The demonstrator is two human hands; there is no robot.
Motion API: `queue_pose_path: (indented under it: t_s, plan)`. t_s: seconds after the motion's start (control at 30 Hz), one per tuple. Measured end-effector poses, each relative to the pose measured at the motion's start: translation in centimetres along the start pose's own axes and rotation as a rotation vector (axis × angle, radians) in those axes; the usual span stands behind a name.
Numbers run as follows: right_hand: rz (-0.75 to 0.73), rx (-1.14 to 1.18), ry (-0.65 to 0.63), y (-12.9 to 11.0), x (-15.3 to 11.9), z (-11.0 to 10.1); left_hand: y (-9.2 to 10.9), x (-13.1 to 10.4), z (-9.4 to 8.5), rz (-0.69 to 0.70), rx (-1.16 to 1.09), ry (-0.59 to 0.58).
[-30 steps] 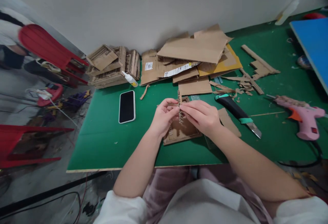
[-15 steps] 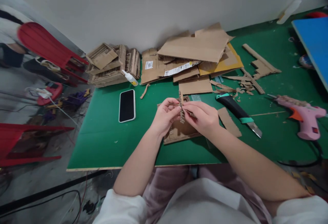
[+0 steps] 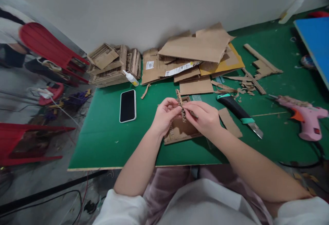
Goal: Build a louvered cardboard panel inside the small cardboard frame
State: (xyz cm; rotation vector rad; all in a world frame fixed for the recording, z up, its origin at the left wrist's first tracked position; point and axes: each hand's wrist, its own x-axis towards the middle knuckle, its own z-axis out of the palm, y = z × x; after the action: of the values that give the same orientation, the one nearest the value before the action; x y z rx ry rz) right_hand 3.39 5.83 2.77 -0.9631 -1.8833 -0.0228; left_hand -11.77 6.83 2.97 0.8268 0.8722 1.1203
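Observation:
A narrow cardboard strip [image 3: 179, 96] with its corrugated edge showing is pinched between my two hands. My left hand [image 3: 166, 116] grips it from the left with thumb and fingers closed. From the other side, my right hand [image 3: 205, 117] holds it between thumb and fingertips. Below both hands a cardboard frame-like piece [image 3: 183, 130] with a raised border lies flat on the green table [image 3: 102, 142]; the hands cover part of it. To the right of my right hand lies a loose cardboard piece [image 3: 230, 122].
A utility knife [image 3: 235, 111] with its blade out lies right, then a pink glue gun [image 3: 305, 115]. A phone [image 3: 128, 106] lies left. Behind are a small glue bottle [image 3: 131, 78], stacked cardboard frames [image 3: 113, 63] and cardboard sheets [image 3: 195, 46]. A person [image 3: 12, 43] is at far left.
The cardboard strip has tilted, its upper end leaning further left. Both hands keep their hold in nearly the same place.

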Motion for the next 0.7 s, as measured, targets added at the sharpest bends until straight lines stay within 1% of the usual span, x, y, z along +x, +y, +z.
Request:
queue_pose_path:
  t_s: [0.27,0.4,0.6,0.7]
  plan:
    - [0.075,0.138,0.013,-0.11,0.28,0.20,0.10,-0.05,0.06,-0.035,-0.016,-0.019]
    - [0.161,0.241,0.017,-0.25,0.49,0.18,0.15,-0.09,0.07,-0.038,-0.044,-0.041]
    - [0.310,0.380,-0.061,-0.25,0.75,-0.16,0.25,-0.12,0.03,-0.059,-0.069,-0.059]
    - [0.317,0.400,-0.084,-0.15,0.79,-0.30,0.25,-0.11,-0.06,-0.063,-0.094,-0.070]
